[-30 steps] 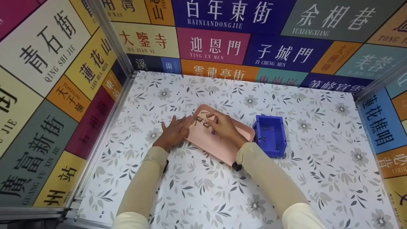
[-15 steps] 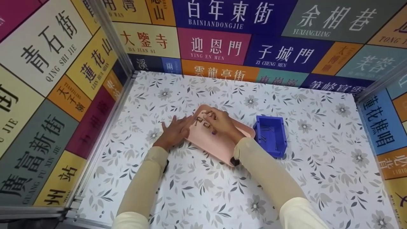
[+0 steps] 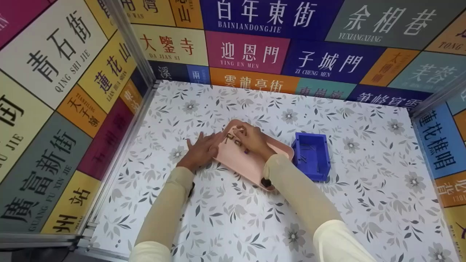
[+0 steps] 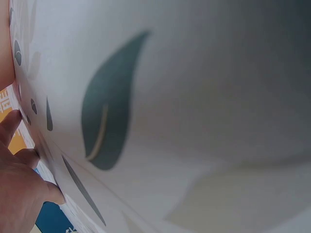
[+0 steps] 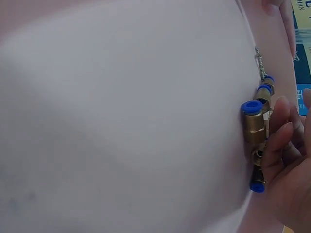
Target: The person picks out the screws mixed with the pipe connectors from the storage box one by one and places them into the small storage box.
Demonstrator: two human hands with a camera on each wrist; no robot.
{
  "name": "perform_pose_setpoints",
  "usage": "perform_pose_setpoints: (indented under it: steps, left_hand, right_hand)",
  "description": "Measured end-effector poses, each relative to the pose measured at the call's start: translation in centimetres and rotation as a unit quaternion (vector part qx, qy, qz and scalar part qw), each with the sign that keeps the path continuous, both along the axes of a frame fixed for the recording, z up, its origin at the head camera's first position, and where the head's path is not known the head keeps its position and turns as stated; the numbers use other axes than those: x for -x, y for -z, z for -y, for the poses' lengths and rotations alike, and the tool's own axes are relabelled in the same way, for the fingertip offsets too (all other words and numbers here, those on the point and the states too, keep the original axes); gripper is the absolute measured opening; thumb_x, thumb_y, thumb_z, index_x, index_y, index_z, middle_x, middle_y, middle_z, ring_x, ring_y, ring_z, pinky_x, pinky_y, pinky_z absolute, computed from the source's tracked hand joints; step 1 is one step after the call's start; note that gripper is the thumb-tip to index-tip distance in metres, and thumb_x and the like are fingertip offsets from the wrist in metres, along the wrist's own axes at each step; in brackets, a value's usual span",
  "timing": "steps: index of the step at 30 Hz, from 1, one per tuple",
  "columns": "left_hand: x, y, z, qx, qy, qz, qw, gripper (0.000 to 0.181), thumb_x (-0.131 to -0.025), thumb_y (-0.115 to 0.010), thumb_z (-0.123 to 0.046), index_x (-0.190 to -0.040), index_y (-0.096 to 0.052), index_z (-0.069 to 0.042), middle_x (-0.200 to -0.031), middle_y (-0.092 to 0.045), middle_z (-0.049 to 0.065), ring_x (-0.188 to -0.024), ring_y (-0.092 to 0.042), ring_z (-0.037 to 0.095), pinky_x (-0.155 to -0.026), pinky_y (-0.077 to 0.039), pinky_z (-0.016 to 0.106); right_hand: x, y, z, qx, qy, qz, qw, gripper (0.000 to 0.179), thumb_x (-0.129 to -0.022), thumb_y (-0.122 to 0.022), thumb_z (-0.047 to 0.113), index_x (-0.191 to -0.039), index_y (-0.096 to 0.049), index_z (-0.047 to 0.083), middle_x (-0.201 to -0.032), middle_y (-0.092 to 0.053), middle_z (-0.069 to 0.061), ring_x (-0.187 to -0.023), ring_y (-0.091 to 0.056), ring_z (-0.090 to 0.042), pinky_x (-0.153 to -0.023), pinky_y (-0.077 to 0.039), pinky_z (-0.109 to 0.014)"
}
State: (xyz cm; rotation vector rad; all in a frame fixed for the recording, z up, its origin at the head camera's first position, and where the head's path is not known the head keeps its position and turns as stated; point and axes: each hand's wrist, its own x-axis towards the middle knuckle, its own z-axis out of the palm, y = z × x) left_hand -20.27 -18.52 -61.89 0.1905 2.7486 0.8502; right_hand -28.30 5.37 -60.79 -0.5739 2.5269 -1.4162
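In the head view my left hand [image 3: 202, 150] lies with fingers spread on the table, its inner side against the left edge of a pink tray [image 3: 240, 169]. My right hand [image 3: 253, 139] reaches over the tray, fingers bent, fingertips at a small pale slender piece [image 3: 238, 128] near its far end. Whether they pinch it cannot be made out. Beside that hand lie several brass push-in pipe fittings [image 5: 253, 121] with blue collars and a metal screw [image 5: 261, 64]. The left wrist view shows only part of the left hand [image 4: 22, 179] on the patterned tabletop.
Right of the tray stands a blue open bin [image 3: 311, 156] holding several thin dark metal pieces. A floral sheet [image 3: 233, 218] covers the table. Panels with printed lettering [image 3: 251, 51] wall the back and both sides.
My right hand has moved slightly forward and left over the tray, its fingertips now down at the pale piece. The left hand stays put.
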Motion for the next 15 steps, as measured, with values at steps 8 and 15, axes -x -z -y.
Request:
perform_pose_setpoints:
  steps: [8,15]
  left_hand:
    - [-0.05,0.06,0.15,-0.002,-0.004,0.006,1.0,0.053,-0.106,-0.026,-0.054,-0.157,-0.012,-0.058,-0.169,-0.025,-0.009,-0.16,0.005,0.036,-0.114,0.015,0.077]
    - [-0.22,-0.19,0.02,-0.003,-0.007,0.003,1.0,0.054,-0.106,-0.027,-0.053,-0.158,-0.012,-0.057,-0.17,-0.025,-0.009,-0.16,0.004,0.037,-0.115,0.014,0.076]
  right_hand:
    - [0.43,0.47,0.55,-0.029,0.017,0.015,0.9993,0.037,-0.102,-0.062,0.032,-0.13,-0.065,0.009,-0.088,-0.071,-0.003,-0.054,-0.063,-0.014,-0.046,-0.051,-0.03]
    - [0.71,0.72,0.95,-0.047,0.031,0.025,0.9981,0.034,-0.102,-0.062,0.031,-0.129,-0.066,0.01,-0.085,-0.072,-0.003,-0.051,-0.063,-0.014,-0.043,-0.051,-0.031]
